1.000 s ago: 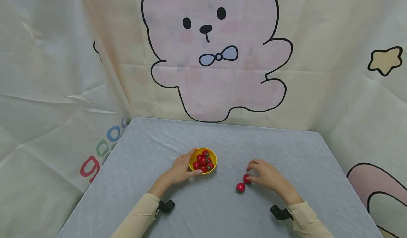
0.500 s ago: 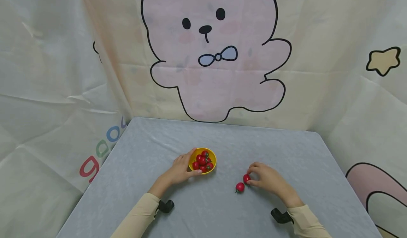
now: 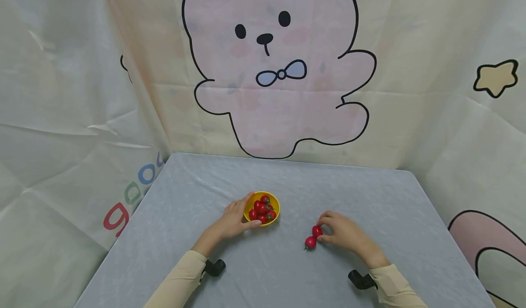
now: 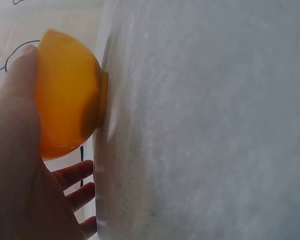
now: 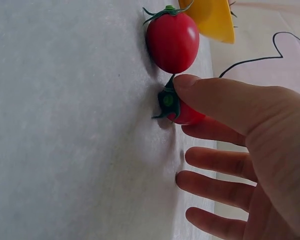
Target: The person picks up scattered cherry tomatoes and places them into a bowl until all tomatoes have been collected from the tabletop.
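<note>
Grey cloth covers your worktop (image 3: 287,271), with a cartoon-bear backdrop (image 3: 279,93) behind. Your left hand (image 3: 232,219) cups the yellow bowl (image 3: 276,215), already holding several cherry tomatoes (image 3: 261,207). Your right hand (image 3: 345,232) pinches one tomato (image 3: 317,231) between thumb and forefinger, low at the cloth; a second tomato (image 3: 310,242) lies just beside it. By my reading, gathering is mostly done, two remaining. Only coloured letters "goo" (image 3: 131,193) read on the backdrop.

Grey table (image 3: 287,180); cartoon-bear backdrop (image 3: 279,70) – creased.
</note>
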Demonstrator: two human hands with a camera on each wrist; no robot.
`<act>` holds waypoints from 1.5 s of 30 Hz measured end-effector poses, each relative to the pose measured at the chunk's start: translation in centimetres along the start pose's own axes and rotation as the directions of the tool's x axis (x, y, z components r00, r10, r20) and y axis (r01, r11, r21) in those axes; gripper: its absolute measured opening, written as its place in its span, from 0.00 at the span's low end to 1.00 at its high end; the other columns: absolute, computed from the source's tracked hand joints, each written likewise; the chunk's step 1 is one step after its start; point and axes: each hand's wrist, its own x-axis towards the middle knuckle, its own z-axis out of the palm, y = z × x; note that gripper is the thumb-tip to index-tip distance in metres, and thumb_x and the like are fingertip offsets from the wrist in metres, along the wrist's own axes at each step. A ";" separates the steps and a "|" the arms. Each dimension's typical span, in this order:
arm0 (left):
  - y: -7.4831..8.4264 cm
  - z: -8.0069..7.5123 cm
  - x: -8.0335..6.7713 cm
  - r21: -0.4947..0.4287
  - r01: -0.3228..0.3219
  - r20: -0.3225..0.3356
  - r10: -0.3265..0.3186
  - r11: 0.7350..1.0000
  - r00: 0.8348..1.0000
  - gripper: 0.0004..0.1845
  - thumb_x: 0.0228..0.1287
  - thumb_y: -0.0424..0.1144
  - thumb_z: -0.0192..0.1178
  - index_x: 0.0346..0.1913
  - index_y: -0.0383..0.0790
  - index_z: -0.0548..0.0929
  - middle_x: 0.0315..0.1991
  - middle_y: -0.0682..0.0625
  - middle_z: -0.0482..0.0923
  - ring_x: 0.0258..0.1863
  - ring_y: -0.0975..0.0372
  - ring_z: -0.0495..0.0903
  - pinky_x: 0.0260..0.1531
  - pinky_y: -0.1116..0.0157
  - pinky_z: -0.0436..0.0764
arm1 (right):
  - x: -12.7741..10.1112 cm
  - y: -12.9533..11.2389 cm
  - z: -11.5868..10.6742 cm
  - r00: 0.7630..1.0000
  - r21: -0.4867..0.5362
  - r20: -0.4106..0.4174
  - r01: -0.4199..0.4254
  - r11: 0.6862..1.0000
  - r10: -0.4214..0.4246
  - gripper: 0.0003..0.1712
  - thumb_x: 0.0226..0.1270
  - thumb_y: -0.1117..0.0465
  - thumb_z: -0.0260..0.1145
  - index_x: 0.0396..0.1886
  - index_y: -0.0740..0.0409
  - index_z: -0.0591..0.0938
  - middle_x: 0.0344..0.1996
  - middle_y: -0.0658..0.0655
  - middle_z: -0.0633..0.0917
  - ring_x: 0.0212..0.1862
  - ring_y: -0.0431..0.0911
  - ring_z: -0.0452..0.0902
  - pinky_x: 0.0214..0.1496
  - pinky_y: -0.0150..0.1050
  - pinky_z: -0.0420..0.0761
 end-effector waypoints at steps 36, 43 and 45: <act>-0.6 0.2 0.2 0.017 -0.009 -0.003 0.010 1.000 1.000 0.53 0.59 0.71 0.57 0.80 0.52 0.46 0.78 0.47 0.57 0.72 0.45 0.61 0.74 0.42 0.56 | 2.6 -0.7 0.2 0.998 -0.050 0.053 0.021 0.999 -0.018 0.17 0.54 0.51 0.77 0.43 0.50 0.87 0.48 0.51 0.83 0.49 0.47 0.81 0.54 0.48 0.82; -0.6 0.3 0.3 0.010 -0.018 -0.006 0.018 1.000 1.000 0.54 0.59 0.72 0.57 0.80 0.52 0.46 0.78 0.47 0.56 0.73 0.45 0.61 0.73 0.41 0.55 | 3.2 -1.0 0.2 0.997 -0.060 0.043 0.061 0.996 -0.058 0.17 0.54 0.50 0.77 0.42 0.51 0.87 0.46 0.51 0.84 0.48 0.47 0.81 0.52 0.48 0.82; -0.7 0.3 0.3 0.011 -0.020 -0.001 0.020 1.000 1.000 0.54 0.58 0.73 0.56 0.80 0.52 0.46 0.79 0.47 0.55 0.73 0.45 0.61 0.74 0.41 0.55 | 3.3 -1.0 0.2 0.997 -0.063 0.043 0.065 0.996 -0.062 0.17 0.54 0.50 0.77 0.42 0.50 0.87 0.46 0.51 0.84 0.47 0.47 0.81 0.52 0.47 0.83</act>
